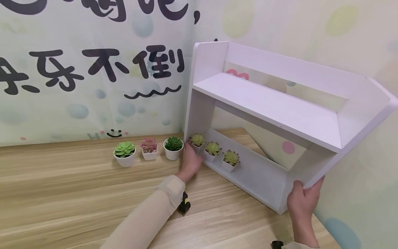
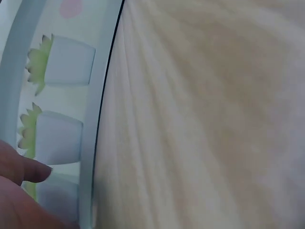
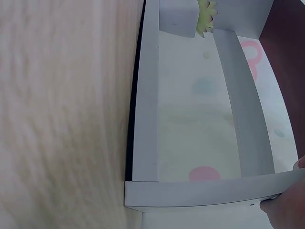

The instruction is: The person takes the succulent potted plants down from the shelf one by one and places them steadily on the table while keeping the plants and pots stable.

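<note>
A white two-tier desktop shelf (image 1: 267, 107) stands at an angle on the right of the wooden table. My left hand (image 1: 190, 162) grips its left side panel low down, a finger reaching inside near the potted plants in the left wrist view. On the opposite side my right hand (image 1: 304, 200) holds the right side panel, thumb toward the front edge. Along the bottom tier sit three potted succulents with pale green leaves: one at the left end (image 1: 197, 141), a middle one (image 1: 212, 149) and a right one (image 1: 231, 158). Both wrist views show a thin dark line under the shelf's base.
Left of the shelf, a bright green succulent (image 1: 124, 152), a pink one (image 1: 149, 147) and a dark green one (image 1: 173, 145) stand in white pots on the table (image 1: 77, 193). A patterned wall cloth (image 1: 93, 103) with black writing hangs behind. The table's edge lies close on the right.
</note>
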A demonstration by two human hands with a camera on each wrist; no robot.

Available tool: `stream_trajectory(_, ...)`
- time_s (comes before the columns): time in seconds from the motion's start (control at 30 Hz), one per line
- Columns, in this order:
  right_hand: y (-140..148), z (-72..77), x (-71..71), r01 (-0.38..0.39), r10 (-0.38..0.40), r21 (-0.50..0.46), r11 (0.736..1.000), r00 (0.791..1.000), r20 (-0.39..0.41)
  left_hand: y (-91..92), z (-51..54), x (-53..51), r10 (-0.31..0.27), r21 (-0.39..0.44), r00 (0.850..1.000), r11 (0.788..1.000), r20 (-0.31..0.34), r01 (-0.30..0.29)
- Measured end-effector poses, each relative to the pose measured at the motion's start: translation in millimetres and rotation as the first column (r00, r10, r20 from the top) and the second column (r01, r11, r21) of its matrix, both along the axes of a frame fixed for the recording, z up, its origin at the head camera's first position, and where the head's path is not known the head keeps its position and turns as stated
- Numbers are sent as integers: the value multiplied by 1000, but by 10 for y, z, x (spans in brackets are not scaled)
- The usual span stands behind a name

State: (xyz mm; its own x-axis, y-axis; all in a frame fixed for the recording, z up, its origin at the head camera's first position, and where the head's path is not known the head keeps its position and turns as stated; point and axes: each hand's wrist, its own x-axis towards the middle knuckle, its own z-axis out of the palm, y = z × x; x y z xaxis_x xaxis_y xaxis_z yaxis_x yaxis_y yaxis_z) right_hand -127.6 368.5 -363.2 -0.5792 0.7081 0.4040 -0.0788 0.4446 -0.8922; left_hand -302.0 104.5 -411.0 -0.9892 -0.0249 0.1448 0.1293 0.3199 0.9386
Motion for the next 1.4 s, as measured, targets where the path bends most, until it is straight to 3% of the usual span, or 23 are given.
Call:
stream_trajectory(0.1,5,-10,-7,8,-8,-1,1000,1000,3,16,-16,-48,41,21,999,999,-9,-41)
stream_trajectory(0.33,20,-16,-7,-4,4,1,1000,1000,-7,29,-1,-84,75,156,997,985,18,-77)
stream_trajectory(0.67,21,9,-1,-18,18,-7,1000,1000,-16,70,-27,-136,110,82,993,991,-35,-107)
stream_trajectory(1.07,17,-32,-21,-11,11,-14,1000,1000,-28,41,-93,-159,149,100,983,985,-104,-139)
stream_trajectory(1.23,5,-17,-10,3,-3,-20,1000,1000,-5,33,-28,-168,129,83,988,989,-78,-123)
stream_trajectory(1.4,2,3,-9,7,-8,-17,1000,1000,-2,15,54,-164,87,43,991,996,-103,-83)
